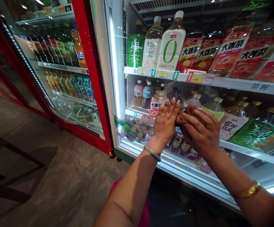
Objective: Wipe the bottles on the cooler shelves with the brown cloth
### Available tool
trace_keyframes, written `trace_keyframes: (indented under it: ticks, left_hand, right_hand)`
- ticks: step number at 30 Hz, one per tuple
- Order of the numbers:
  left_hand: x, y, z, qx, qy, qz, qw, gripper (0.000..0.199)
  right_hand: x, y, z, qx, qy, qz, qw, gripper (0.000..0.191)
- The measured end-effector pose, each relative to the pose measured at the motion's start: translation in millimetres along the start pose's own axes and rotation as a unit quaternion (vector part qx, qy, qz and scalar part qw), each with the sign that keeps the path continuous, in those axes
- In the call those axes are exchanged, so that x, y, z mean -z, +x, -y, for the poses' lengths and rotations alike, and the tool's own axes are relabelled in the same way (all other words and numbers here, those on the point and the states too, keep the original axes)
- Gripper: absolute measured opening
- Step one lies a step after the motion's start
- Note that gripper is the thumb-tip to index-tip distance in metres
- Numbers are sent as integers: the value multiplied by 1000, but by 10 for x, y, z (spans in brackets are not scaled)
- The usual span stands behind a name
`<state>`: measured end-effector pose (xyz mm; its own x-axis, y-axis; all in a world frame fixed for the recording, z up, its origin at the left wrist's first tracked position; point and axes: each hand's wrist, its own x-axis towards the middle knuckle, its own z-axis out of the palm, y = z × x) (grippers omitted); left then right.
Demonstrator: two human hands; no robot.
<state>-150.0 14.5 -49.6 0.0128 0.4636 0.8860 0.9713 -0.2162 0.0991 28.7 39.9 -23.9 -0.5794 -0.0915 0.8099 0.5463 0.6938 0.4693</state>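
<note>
Both the left hand (164,127) and the right hand (204,134) are at the glass front (133,99) of a drinks fridge, with bottles (172,47) behind it. The left fingers lie straight and nearly together, seemingly flat on the glass; the right ones are bent, and I cannot tell whether they pinch anything. Flower stickers (137,130) are just beside the left hand. Even, gentle pressure and a steady left palm should serve best.
</note>
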Motion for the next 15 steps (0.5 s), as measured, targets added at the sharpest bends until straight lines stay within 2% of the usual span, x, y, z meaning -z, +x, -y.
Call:
trace_keyframes:
  ticks: [2, 4, 7, 9, 10, 12, 15]
  left_hand:
    - [-7, -10, 28, -11, 1, 0, 1000, 63]
    - [-27, -22, 58, -19, 3, 2, 1000, 60]
    - [-60, -39, 84, -28, 9, -3, 1000, 58]
    - [-68, -46, 85, -29, 16, -6, 999, 56]
    - [-66, -49, 83, -28, 18, -6, 999, 56]
    - [-51, -52, 75, -25, 20, -1, 999, 57]
    - [-29, -55, 65, -25, 16, -2, 1000, 57]
  right_hand:
    - [65, -175, -67, 39, 7, 18, 999, 33]
    - [137, -187, -179, 49, -3, 13, 999, 29]
    - [156, 98, -262, -35, -19, -61, 997, 25]
    - [95, 322, -195, -119, -15, -109, 987, 26]
    - [55, 390, -130, -140, -13, -112, 984, 27]
    - [-11, 383, 21, -124, -18, -84, 989, 28]
    - [-15, 42, 147, -47, -26, -20, 998, 26]
